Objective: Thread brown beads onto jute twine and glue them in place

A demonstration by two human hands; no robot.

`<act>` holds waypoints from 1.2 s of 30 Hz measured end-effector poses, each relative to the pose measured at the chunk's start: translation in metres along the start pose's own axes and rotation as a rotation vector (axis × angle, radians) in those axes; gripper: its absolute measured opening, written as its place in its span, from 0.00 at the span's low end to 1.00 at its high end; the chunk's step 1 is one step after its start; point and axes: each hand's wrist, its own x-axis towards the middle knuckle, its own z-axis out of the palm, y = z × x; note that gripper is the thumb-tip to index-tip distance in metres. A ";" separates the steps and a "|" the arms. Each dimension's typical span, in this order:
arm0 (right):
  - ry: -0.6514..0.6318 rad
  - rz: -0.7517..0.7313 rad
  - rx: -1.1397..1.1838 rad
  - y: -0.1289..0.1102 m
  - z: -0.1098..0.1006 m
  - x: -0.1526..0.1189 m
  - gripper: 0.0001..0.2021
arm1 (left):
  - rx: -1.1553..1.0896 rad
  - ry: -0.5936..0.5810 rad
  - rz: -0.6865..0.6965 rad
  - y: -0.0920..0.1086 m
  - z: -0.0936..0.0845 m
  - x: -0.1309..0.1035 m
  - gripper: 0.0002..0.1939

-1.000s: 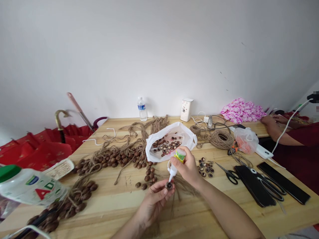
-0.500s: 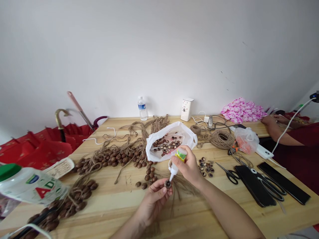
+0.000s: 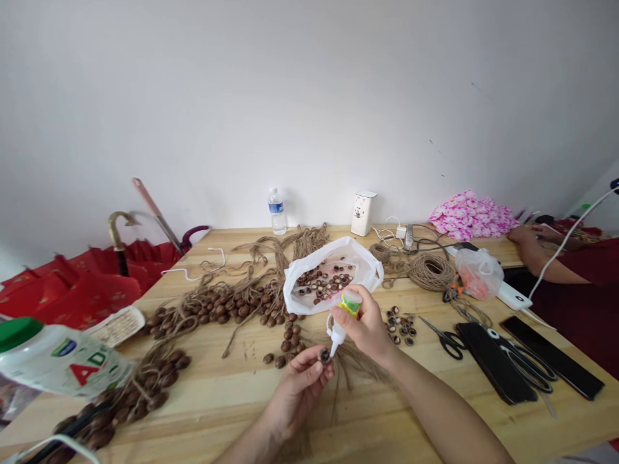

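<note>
Between the fingertips of my left hand (image 3: 302,385) is a brown nut shell half (image 3: 324,355), its dark hollow side facing up. My right hand (image 3: 363,322) grips a white glue bottle (image 3: 338,335) with a yellow-green label, tipped nozzle down. The nozzle tip is at the shell's rim; whether it touches I cannot tell. Behind the hands a white plastic bag (image 3: 309,306) lies open with many shell halves (image 3: 329,283) inside. More shell halves (image 3: 400,325) lie on the table right of my right hand. Twine strands (image 3: 358,361) spread beneath the hands.
Nuts strung on twine (image 3: 227,306) cover the table's left side, near a large white bottle (image 3: 62,361). To the right lie small scissors (image 3: 449,341), larger scissors (image 3: 525,361), a black phone (image 3: 488,361) and a twine coil (image 3: 432,270). Another person's arm (image 3: 541,258) rests at far right.
The glue bottle's nozzle has shifted slightly, from over the shell's hollow to its right rim. Both hands keep their hold.
</note>
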 end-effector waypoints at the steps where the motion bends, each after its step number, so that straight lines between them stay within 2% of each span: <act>1: -0.008 0.003 0.007 0.000 0.000 0.000 0.17 | -0.001 0.000 -0.002 0.000 0.000 0.000 0.13; 21: 0.054 -0.015 0.058 -0.001 0.001 -0.001 0.16 | 0.023 -0.069 -0.030 0.002 0.004 -0.004 0.11; 26: 0.163 0.124 0.279 -0.001 -0.001 0.008 0.17 | 0.040 -0.093 -0.049 0.001 0.004 -0.005 0.12; 29: 0.118 0.241 0.470 -0.003 -0.012 0.016 0.19 | 0.038 -0.105 -0.044 0.001 0.003 -0.005 0.11; 31: 0.082 0.264 0.554 -0.008 -0.025 0.022 0.19 | 0.032 -0.111 -0.041 0.001 0.003 -0.005 0.10; 36: 0.169 0.102 0.518 -0.019 -0.072 0.034 0.13 | 0.022 -0.095 -0.048 0.001 0.002 -0.005 0.11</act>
